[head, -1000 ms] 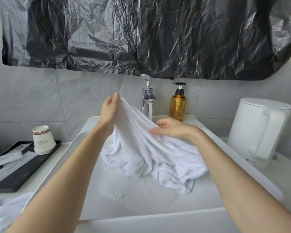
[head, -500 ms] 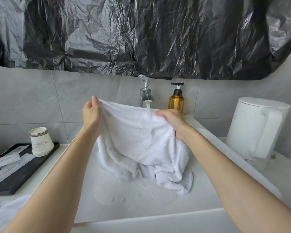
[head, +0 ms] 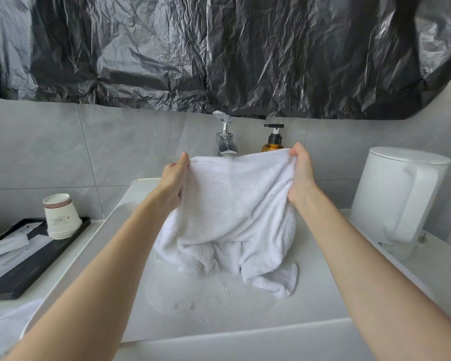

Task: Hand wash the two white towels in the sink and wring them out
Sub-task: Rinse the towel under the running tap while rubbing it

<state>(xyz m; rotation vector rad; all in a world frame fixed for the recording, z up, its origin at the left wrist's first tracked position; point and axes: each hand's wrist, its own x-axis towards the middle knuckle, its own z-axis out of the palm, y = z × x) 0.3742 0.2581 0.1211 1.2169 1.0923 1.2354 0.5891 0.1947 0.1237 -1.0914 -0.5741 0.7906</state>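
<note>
Both hands are clenched on the upper edge of one white towel [head: 235,204]: the left hand [head: 173,178] bunches its left corner with curled fingers, and the right hand [head: 301,173] pinches the right corner between thumb and curled fingers. The towel hangs between them over the sink [head: 219,324], with its lower folds piled on the basin floor. One second ago only the left hand held a raised corner, while the right hand lay lower on a fold. Half a second ago both hands held the edge closer together. The hands are now well apart, and the edge is drawn nearly straight just under the spout of the chrome faucet [head: 224,142], where a short stream appears to meet the cloth. Judgement: the towel is being spread to wet or rinse a wider area, so washing is in progress and wringing is not yet begun. The cloth is thick looped terry; it sags heavily in the middle and clumps at the bottom, which suggests it is soaked. A thin patch of suds and droplets [head: 193,303] lies on the smooth white basin floor. A second white towel [head: 3,327] lies on the counter at lower left, outside the sink. An amber pump bottle [head: 272,143] stands just behind the right hand.
</note>
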